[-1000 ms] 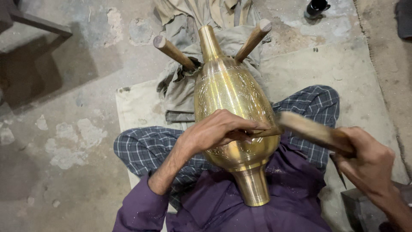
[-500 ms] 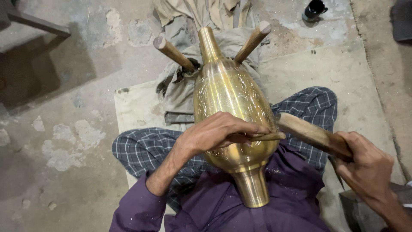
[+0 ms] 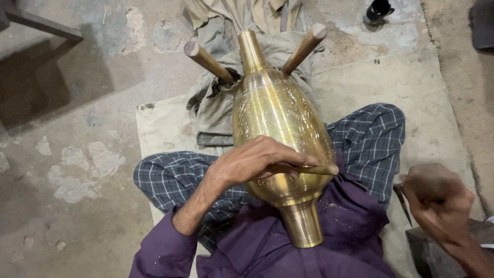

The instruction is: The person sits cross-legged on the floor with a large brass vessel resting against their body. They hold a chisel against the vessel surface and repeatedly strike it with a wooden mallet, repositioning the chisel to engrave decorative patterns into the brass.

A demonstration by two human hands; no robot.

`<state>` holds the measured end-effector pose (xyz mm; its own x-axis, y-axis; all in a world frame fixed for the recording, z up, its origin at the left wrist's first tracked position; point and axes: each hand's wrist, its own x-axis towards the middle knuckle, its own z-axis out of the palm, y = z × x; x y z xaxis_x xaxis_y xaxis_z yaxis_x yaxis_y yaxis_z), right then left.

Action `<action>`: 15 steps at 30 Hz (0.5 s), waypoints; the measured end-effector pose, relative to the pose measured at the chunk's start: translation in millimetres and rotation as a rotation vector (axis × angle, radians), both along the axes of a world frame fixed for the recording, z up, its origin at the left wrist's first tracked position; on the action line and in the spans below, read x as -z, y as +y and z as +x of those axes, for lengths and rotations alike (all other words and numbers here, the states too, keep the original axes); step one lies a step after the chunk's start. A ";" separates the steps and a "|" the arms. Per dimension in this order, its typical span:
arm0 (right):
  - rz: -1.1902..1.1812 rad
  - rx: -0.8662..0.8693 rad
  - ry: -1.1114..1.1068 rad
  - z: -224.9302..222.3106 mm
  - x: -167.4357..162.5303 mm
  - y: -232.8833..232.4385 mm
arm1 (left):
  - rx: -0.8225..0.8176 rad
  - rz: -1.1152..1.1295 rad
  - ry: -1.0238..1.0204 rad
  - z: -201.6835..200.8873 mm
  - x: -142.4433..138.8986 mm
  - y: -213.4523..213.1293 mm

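A large engraved brass vase (image 3: 278,118) lies across my lap, its neck pointing away and its foot towards me. My left hand (image 3: 252,162) rests on the vase's lower belly and pinches a thin metal chisel (image 3: 319,169), whose tip touches the brass. My right hand (image 3: 437,201) is a blurred fist out to the right, well clear of the vase. In the earlier frames it held a wooden stick; little of that stick shows now. I sit cross-legged in checked trousers and a purple shirt.
Two wooden pegs (image 3: 208,62) (image 3: 304,47) cradle the vase's neck over a bundle of grey cloth (image 3: 216,108). A pale mat (image 3: 159,128) lies under me on the concrete floor. A thin metal tool (image 3: 402,203) and a dark block (image 3: 427,252) are at my right; a black cup (image 3: 378,10) stands far off.
My right hand has swung back to the right, and the wooden stick has left the chisel's end. My left hand and the chisel stay on the vase.
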<state>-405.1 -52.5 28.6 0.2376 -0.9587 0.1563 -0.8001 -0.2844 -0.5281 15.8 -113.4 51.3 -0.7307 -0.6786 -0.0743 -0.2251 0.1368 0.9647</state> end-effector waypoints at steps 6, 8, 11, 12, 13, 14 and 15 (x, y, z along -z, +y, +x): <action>-0.105 -0.093 0.238 -5.3 -9.6 2.7 | -0.008 0.000 0.018 -0.6 -2.5 1.2; 0.058 0.060 0.192 -3.8 -10.3 3.3 | -0.020 0.002 0.017 -2.3 -1.5 1.6; -0.036 -0.041 0.105 -3.6 -13.9 4.5 | -0.005 -0.030 0.023 -3.2 0.5 3.0; -0.010 -0.053 0.015 -2.7 -14.6 4.7 | -0.004 -0.012 0.014 -3.1 1.2 3.0; 0.017 -0.064 -0.075 -0.5 -14.5 4.7 | -0.003 0.007 0.006 -2.7 1.5 4.1; 0.045 -0.076 -0.165 1.8 -14.9 5.3 | -0.003 0.027 -0.002 -2.5 1.7 4.8; -0.040 -0.092 -0.025 3.1 -16.8 5.0 | 0.000 0.014 -0.054 -2.6 1.6 5.3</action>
<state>-402.0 -47.5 45.4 0.3198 -0.9260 0.2005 -0.7565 -0.3770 -0.5344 13.2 -108.1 49.7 -0.7256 -0.6770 -0.1234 -0.2769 0.1231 0.9530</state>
